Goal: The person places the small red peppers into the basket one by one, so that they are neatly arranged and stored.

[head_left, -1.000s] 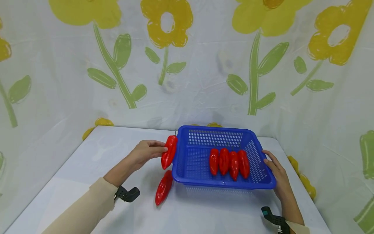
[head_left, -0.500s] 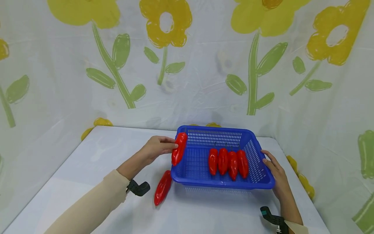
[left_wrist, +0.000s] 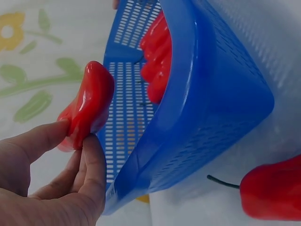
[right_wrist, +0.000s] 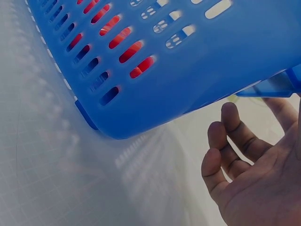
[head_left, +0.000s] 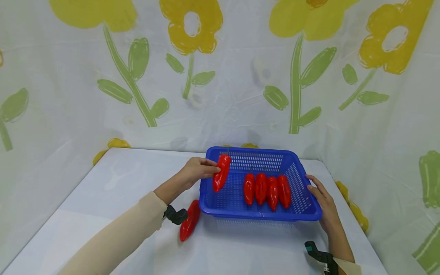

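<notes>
My left hand (head_left: 195,171) pinches a red pepper (head_left: 222,173) between thumb and fingers, above the left part of a blue plastic basket (head_left: 254,215). In the left wrist view the held pepper (left_wrist: 91,101) is beside the basket's rim. Several more red peppers (head_left: 261,189) lie side by side in the basket's right half. My right hand (head_left: 326,206) holds the basket's right rim. In the right wrist view, the lower fingers (right_wrist: 230,160) are loosely bent below the rim and apart from the basket wall.
Another red pepper (head_left: 190,221) lies on the white table (head_left: 113,198), left of the basket's front corner and partly behind the left wrist camera (head_left: 176,214). A white curtain (head_left: 240,107) printed with yellow flowers hangs behind the table.
My left hand has carried the pepper rightward, from outside the basket's left rim to over its inside. The right hand has kept its place on the rim.
</notes>
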The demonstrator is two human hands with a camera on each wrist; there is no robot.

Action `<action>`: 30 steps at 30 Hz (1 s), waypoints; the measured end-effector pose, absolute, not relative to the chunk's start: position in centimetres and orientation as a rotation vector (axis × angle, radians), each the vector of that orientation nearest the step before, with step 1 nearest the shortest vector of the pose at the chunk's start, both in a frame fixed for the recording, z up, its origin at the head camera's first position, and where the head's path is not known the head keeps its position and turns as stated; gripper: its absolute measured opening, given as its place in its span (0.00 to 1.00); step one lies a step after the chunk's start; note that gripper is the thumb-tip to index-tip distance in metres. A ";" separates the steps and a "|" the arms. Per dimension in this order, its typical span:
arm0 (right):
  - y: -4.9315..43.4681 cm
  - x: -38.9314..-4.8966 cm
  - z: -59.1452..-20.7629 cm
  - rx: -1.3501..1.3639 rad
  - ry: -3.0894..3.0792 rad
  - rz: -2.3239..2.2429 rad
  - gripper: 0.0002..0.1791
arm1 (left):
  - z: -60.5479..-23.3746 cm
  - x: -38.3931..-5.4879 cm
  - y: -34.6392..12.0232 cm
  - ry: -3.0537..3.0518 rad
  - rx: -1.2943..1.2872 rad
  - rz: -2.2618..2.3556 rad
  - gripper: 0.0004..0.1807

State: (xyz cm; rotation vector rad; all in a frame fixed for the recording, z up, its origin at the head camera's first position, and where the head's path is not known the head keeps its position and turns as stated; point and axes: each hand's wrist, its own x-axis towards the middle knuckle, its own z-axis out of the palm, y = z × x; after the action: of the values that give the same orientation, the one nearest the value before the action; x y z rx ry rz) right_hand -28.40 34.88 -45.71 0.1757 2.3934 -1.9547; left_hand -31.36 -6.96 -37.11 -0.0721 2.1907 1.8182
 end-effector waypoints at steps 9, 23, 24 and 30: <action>34.9 -28.5 -45.8 0.169 2.404 -1.957 0.31 | -37.5 -32.0 -5.5 2.192 -0.076 1.801 0.19; 34.8 -28.5 -45.8 0.188 2.432 -1.926 0.31 | -38.9 -32.8 -2.6 2.321 -0.067 1.672 0.14; 34.8 -28.5 -45.8 0.195 2.434 -1.922 0.31 | -38.9 -32.9 -2.4 2.315 -0.069 1.676 0.14; 34.8 -28.7 -45.8 0.219 2.438 -1.911 0.31 | -38.2 -33.7 -1.5 2.299 -0.109 1.662 0.13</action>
State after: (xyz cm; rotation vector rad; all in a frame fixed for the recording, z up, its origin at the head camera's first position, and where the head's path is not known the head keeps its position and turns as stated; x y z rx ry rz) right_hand -28.69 34.79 -45.81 0.2186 2.4385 -1.9115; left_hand -33.66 -1.49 -38.18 -0.1090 2.2990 1.6624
